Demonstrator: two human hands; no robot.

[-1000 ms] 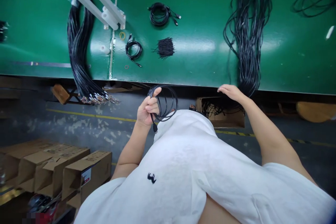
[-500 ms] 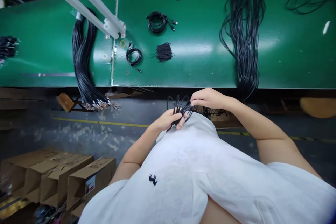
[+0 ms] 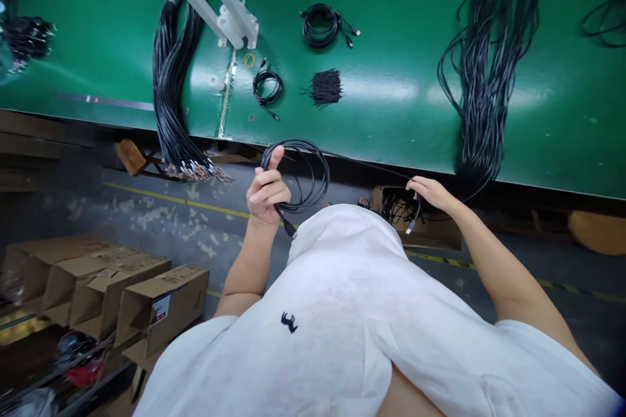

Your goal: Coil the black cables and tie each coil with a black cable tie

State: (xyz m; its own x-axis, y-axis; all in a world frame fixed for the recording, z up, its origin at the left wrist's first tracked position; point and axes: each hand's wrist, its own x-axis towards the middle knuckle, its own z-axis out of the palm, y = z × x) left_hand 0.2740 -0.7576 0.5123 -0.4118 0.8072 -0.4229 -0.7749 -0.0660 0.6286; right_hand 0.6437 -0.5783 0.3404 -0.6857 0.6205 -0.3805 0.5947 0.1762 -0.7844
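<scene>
My left hand [image 3: 268,194] is closed around one side of a coiled black cable [image 3: 323,190], its loops hanging open to the right. One dark plug of the cable dangles below that hand. A straight length runs from the coil along the table's front edge to my right hand [image 3: 430,193], which pinches it near the other end. A light-coloured plug [image 3: 411,227] hangs beneath my right fingers. Both hands are in front of my body, just off the table edge.
On the green table [image 3: 391,124] lie two coiled cables [image 3: 320,26], a pile of short black ties [image 3: 326,87] and a long cable bundle [image 3: 484,78]. Another bundle [image 3: 171,91] hangs over the edge at left. Below stands an open carton [image 3: 443,234]; more cartons [image 3: 166,306] are lower left.
My hands have moved apart, the left one to the left and the right one to the right. The cable loops have opened into a wider coil, with a length stretched between the hands.
</scene>
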